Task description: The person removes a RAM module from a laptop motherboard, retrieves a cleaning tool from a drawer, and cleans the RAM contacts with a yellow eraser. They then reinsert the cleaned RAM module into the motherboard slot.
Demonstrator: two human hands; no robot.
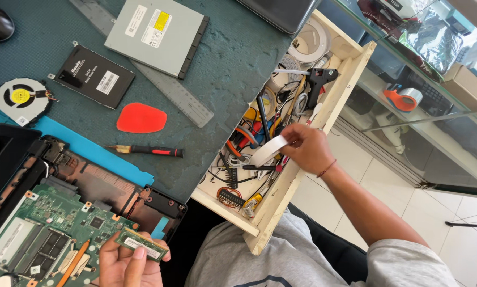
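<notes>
Left hand (122,264), at 7 o'clock, pinched a light, fragile memory module (142,245) by its edges; right hand (308,149) gripped a thin white strip (268,150) in the wooden drawer (281,199).

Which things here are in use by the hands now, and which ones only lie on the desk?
In use:
- green memory module, held by left hand
- white flat piece, gripped by right hand
- open wooden drawer
- opened laptop's motherboard

Lying about:
- cooling fan
- black solid-state drive
- optical drive
- red pry pick
- screwdriver
- metal ruler
</notes>
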